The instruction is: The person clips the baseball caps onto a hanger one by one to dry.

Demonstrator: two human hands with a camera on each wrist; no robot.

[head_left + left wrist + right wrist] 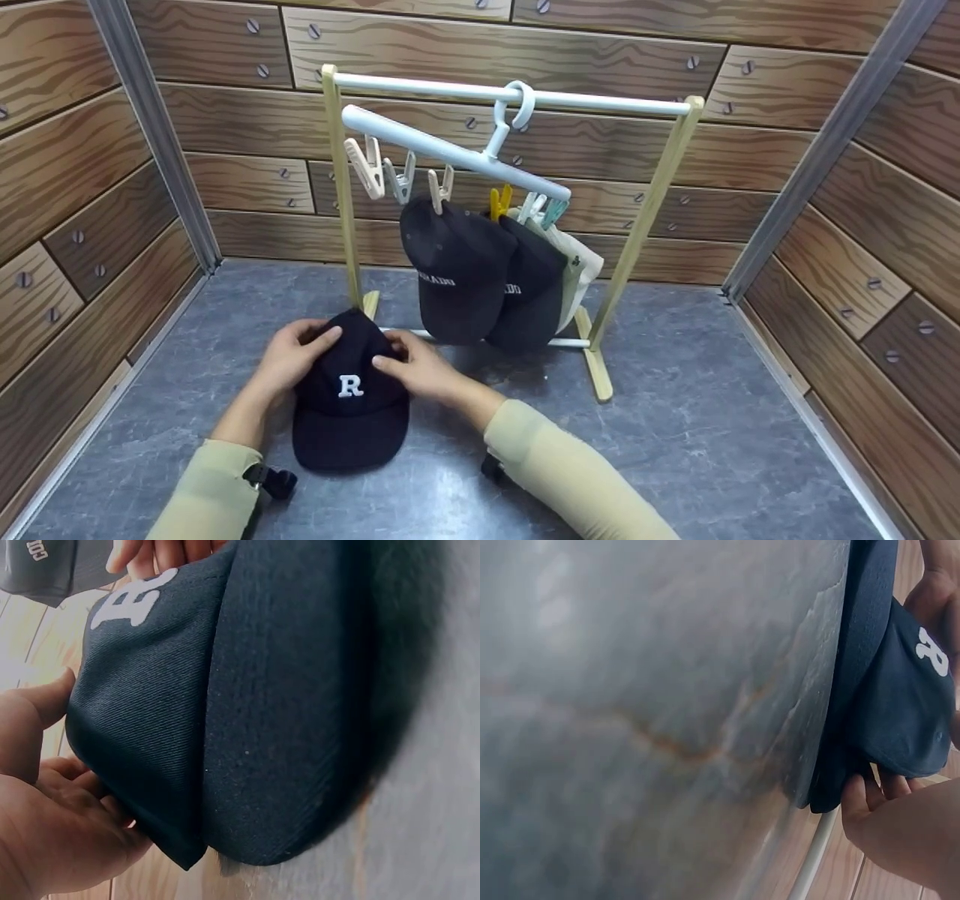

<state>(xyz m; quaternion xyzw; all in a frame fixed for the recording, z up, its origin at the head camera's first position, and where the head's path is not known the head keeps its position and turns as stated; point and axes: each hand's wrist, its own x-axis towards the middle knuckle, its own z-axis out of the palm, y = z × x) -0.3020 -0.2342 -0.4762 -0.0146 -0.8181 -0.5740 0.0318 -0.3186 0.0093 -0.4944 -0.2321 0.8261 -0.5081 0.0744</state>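
Observation:
A dark navy baseball cap (349,420) with a white letter R faces the camera in the head view, brim toward the person. My left hand (289,356) grips its left side, thumb on the front of the crown and fingers behind. On the opposite side my right hand (424,367) holds the crown the same way, thumb in front. The left wrist view shows the cap's brim (285,705) close up, with the left hand (60,802) at the crown. In the right wrist view, fingers of the right hand (900,825) curl under the cap's edge (900,720).
Behind the cap stands a wooden rack (651,217) with a white top bar (600,101). A tilted white hanger (427,142) hangs from it, carrying several clothespins (366,169). Two dark caps (461,285) and a pale cap (581,262) are clipped there. Wood-patterned walls surround the grey floor (712,420).

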